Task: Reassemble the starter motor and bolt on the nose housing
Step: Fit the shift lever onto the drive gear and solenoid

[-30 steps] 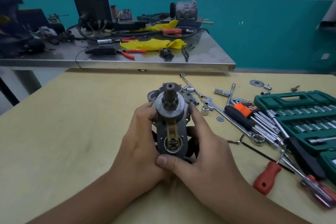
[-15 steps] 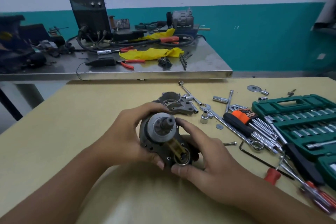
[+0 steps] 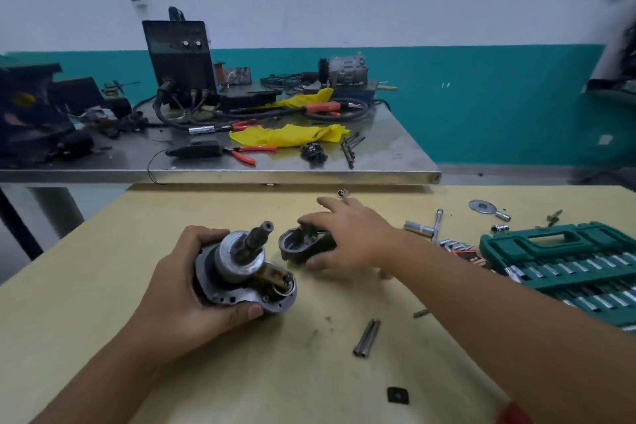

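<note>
On the yellow table (image 3: 103, 286), close to its near-left part, 1 starter motor (image 3: 246, 268) sits tilted in the person's left hand (image 3: 186, 289), its stubby shaft pointing up and away toward the steel bench (image 3: 395, 162). That hand wraps the motor body from the left, fingers curled over the top and the thumb clamped along the lower rim of the flange. Just right of the motor, apart from it by a narrow strip of table, lies 1 dark nose housing (image 3: 303, 246) with its hollow side turned toward the motor. The right hand (image 3: 351, 237) covers the housing's far-right end: thumb under the near edge, fingers over the top, the index finger stretched out straight beyond it; whether the grip has closed I cannot tell for sure, though the hand does seem to have hold of the casting. Right of the motor and nearer the table's front edge lie 2 long bolts (image 3: 367, 337) side by side, touching, and nearer still 1 small black square piece (image 3: 398, 394). Well to the right of the motor stands 1 green socket case (image 3: 557, 244), open, with rows of chrome sockets; a T-handle wrench (image 3: 434, 227) and 1 flat washer (image 3: 482, 206) lie beyond the right forearm. Behind the motor, across the table, the steel bench carries 1 black welder box (image 3: 179, 58), 1 yellow rag (image 3: 289, 135) and red-handled pliers (image 3: 251, 152).
</note>
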